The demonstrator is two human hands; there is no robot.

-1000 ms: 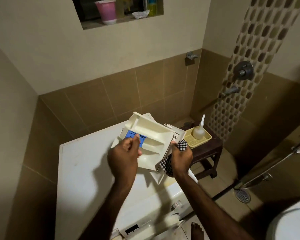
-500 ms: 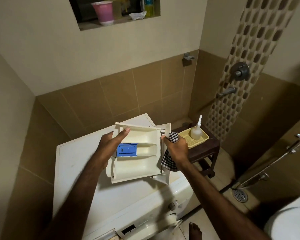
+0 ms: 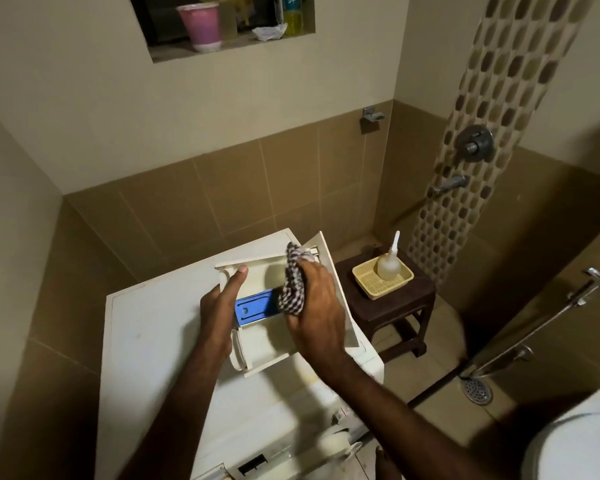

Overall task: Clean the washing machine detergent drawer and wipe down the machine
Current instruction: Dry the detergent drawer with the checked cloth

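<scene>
The cream detergent drawer (image 3: 257, 344) is held above the top of the white washing machine (image 3: 146, 341), with its blue insert (image 3: 253, 308) facing up. My left hand (image 3: 219, 310) grips the drawer's left end, thumb stretched along the rim. My right hand (image 3: 312, 310) holds a bunched black-and-white checked cloth (image 3: 293, 285) and presses it into the drawer's middle compartment. The drawer's front panel (image 3: 333, 271) stands up at the right.
A dark wooden stool (image 3: 395, 306) right of the machine carries a yellow tray (image 3: 392, 287) with a squeeze bottle (image 3: 388, 263). Wall taps (image 3: 471, 143) and a hand spray hose (image 3: 541, 323) are at right. A floor drain (image 3: 477, 391) and a white toilet lid (image 3: 582, 441) lie lower right.
My right hand moved from the drawer's right edge into the drawer with the cloth. The drawer has tilted a little and my left hand slid further along its left end.
</scene>
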